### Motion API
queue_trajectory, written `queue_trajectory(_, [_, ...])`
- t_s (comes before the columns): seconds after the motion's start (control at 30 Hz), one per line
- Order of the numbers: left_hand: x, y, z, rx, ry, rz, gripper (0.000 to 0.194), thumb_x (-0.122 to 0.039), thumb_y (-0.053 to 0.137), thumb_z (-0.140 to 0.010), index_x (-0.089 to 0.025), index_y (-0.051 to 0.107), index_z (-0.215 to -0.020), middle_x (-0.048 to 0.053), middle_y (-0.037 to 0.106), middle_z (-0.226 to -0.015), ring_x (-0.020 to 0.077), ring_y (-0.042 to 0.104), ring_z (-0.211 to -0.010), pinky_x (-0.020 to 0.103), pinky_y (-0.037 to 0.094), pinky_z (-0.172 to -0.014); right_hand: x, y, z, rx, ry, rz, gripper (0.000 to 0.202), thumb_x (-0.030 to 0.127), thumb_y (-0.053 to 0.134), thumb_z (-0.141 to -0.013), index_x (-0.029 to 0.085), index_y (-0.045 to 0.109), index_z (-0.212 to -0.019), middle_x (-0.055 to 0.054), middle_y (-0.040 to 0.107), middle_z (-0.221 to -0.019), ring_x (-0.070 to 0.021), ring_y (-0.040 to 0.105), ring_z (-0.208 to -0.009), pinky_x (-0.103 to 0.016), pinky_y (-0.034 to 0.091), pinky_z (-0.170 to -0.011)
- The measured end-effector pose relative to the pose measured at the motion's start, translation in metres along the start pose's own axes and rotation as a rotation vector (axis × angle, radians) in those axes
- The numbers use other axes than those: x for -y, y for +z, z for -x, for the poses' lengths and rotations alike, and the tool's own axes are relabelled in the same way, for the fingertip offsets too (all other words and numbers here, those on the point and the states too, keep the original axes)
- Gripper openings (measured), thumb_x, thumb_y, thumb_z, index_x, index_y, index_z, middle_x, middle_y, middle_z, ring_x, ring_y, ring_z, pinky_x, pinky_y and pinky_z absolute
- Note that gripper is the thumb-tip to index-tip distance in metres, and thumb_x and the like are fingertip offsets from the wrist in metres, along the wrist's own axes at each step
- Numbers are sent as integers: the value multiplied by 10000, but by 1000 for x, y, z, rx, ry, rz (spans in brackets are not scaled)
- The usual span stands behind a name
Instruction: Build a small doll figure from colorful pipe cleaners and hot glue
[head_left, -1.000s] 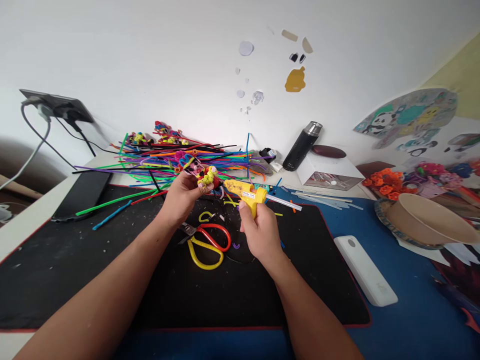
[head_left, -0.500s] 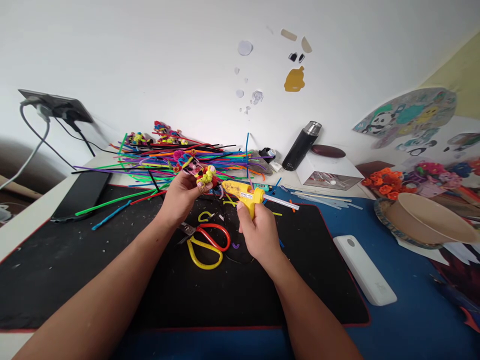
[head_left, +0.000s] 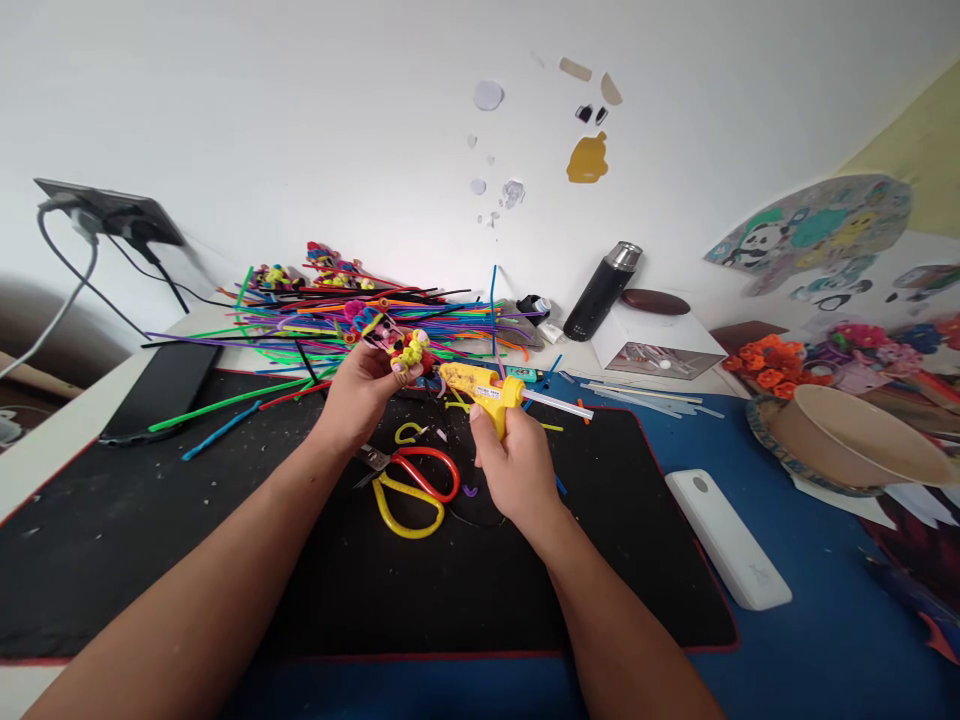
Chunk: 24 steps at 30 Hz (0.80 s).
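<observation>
Just now, the yellow hot-glue gun (head_left: 474, 381) gripped in the right hand (head_left: 517, 462) has edged nearer the pipe-cleaner figure (head_left: 409, 349), which the left hand (head_left: 360, 393) pinches above the black mat (head_left: 465, 600): seemingly within gluing reach, contact unclear.

The table (head_left: 75, 430) carries a red-edged black mat (head_left: 637, 540). Scissors (head_left: 412, 490) lie on the mat. A heap of pipe cleaners (head_left: 420, 316) rests behind it. A white block (head_left: 729, 540) lies on the blue surface (head_left: 825, 560) at right. The dark slab (head_left: 166, 388) at left is possibly a phone.
</observation>
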<state>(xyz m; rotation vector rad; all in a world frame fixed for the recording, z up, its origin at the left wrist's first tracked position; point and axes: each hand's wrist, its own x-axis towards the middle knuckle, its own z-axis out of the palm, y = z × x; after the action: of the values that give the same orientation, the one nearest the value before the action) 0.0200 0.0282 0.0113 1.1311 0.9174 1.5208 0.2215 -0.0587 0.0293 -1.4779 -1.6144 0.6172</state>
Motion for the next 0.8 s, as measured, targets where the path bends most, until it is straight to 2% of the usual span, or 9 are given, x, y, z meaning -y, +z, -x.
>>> queue_trajectory(0.33, [0,0,0,1,-1,-4,404,-334,1003,-646,-208,785,-961,63,823,-947,242,764,-891,366,616,-842,-2,2,0,-8,4,-35,370,494,588,-1034,277,501,-747,-4,605,-541,-227,669,-551,-303,432,-550])
queue_trajectory(0.57, [-1,0,0,7,1,-7,417,-354,1004,-659,-212,776,-979,73,826,-992,243,764,-907,351,604,-824,-5,3,-2,-3,41,-166,389,493,598,-1026,258,524,-726,9,593,-540,-169,577,-508,-286,428,-534])
queue_trajectory(0.63, [-1,0,0,0,-2,0,429,-363,1008,-654,-214,780,-986,73,826,-994,245,766,-911,338,599,-794,-5,3,-1,9,73,-255,386,518,595,-1028,240,570,-761,17,590,-553,-151,561,-501,-273,435,-526])
queue_trajectory(0.8, [1,-1,0,-21,-8,16,433,-366,1021,-639,-217,779,-966,54,815,-955,224,752,-876,300,573,-723,0,2,0,101,96,-534,377,565,598,-1027,197,672,-989,56,573,-593,-114,503,-435,-250,405,-454])
